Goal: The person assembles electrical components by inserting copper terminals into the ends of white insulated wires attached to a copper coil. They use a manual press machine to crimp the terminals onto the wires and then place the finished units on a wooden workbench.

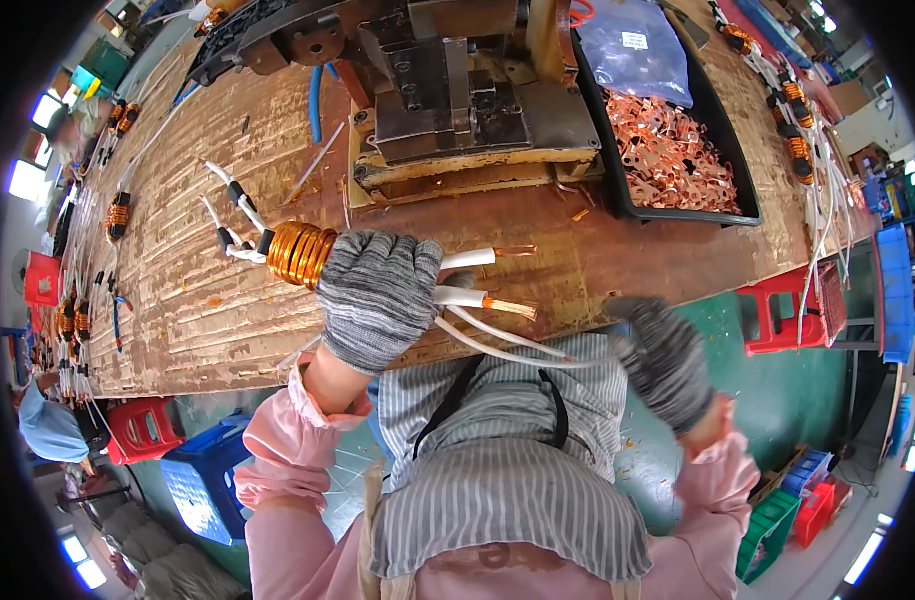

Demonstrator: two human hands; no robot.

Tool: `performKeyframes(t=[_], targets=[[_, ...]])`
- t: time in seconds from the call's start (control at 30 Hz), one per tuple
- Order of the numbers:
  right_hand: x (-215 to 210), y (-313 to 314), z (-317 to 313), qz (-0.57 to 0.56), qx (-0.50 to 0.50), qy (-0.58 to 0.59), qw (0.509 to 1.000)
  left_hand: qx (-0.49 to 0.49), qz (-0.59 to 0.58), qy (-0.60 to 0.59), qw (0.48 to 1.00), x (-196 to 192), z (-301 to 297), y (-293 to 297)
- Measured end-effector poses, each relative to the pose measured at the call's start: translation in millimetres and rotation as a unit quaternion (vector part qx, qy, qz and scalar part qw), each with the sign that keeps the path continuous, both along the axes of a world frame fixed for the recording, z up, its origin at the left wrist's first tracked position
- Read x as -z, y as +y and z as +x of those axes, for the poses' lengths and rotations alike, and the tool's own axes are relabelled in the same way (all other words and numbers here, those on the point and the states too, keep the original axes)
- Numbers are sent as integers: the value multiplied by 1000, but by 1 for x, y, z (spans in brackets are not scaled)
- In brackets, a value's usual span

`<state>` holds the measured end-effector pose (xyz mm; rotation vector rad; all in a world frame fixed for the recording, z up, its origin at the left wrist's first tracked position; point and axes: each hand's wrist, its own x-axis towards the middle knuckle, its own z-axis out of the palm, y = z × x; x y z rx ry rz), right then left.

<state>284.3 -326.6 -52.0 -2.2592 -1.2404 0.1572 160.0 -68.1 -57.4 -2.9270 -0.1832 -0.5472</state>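
My left hand [380,300], in a grey striped knit glove, is closed around a copper-wound coil [300,254] just above the wooden table. Two thick white leads with bare stranded copper ends [513,307] stick out to the right of the fist. Thin white wires [498,348] curve from under it toward my right hand [666,362]. At the coil's left side, white leads with black sleeves [240,200] point up and left. My right hand, in a matching glove, is past the table's front edge and smeared by motion; its fingers do not show clearly.
A dark metal press [448,110] stands on the table [208,310] ahead of me. Right of it, a black tray [723,218] holds copper terminals and a clear plastic bag [643,55]. More coils [798,155] lie along both sides. Red stools [143,430] stand below.
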Motion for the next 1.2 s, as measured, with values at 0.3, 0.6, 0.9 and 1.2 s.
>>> performKeyframes(t=[0.3, 0.6, 0.9, 1.2], targets=[[1, 80, 23, -66, -74, 598, 796, 21, 38, -6, 999, 3, -4, 4], [-11, 97, -17, -113, -221, -141, 958, 10, 27, 28, 999, -2, -2, 3], [-34, 64, 9, -135, -285, -172, 933, 45, 5, -59, 997, 9, -2, 7], [-77, 206, -27, 80, -353, -251, 898, 179, -111, -160, 964, -1, -29, -3]])
